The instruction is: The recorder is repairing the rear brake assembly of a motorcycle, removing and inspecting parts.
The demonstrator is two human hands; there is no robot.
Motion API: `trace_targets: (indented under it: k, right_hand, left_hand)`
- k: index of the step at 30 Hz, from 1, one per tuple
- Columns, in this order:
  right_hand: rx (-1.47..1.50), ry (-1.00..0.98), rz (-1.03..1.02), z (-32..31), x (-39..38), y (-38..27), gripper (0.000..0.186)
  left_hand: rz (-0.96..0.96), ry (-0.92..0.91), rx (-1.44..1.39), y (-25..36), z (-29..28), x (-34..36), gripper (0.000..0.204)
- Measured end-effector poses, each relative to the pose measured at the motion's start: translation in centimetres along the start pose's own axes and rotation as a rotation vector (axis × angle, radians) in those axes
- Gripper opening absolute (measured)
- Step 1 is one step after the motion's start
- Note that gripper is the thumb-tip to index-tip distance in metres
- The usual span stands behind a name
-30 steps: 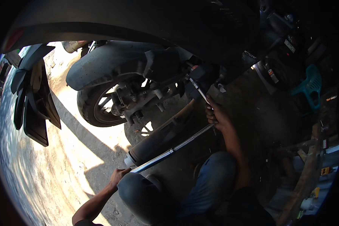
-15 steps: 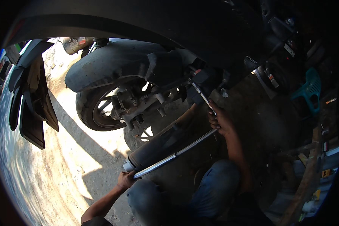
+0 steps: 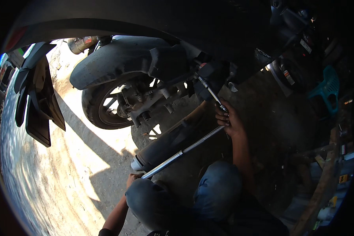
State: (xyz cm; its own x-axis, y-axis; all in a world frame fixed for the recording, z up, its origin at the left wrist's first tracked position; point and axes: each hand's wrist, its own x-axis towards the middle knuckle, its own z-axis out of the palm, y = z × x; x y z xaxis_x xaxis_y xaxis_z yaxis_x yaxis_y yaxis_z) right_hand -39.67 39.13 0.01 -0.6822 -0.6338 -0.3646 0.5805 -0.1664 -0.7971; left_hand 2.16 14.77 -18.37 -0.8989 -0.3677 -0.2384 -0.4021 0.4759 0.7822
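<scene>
Where the sun hits the dusty ground (image 3: 78,165), it glows bright, and the rest lies in dark shade. We see a big scooter (image 3: 153,23) over us, filling the top. Its back wheel (image 3: 102,106) stands on the dirt. A fat black exhaust pipe (image 3: 167,143) hangs low beside the wheel. Black body panels (image 3: 35,102) stand at the left. A green plastic stool (image 3: 326,92) sits in the messy, dark corner at the right. A long shiny bar (image 3: 185,149) runs across, just under the pipe. Our left hand (image 3: 133,179) is closed around its low end, near our knee. Our right hand (image 3: 228,118) is closed around the bar's high end and touches a smaller metal tool (image 3: 210,92) that points up into the scooter.
</scene>
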Motion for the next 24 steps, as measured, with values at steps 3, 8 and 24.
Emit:
trace_targets:
  k: [3, 8, 24]
  right_hand:
    - [0.084, -0.053, -0.002, -0.3, 0.1, -0.5, 0.026]
    - [0.068, -0.049, -0.035, -0.6, 0.2, -0.6, 0.025]
    - [0.074, -0.005, -0.213, -0.6, -2.1, 2.1, 0.028]
  left_hand:
    - [-0.023, 0.034, 0.034, 1.4, 0.2, 1.0, 0.018]
    - [-0.136, 0.223, 0.139, -2.1, 4.7, -0.8, 0.021]
    - [-0.334, 0.27, 0.147, 4.3, 5.5, -1.6, 0.023]
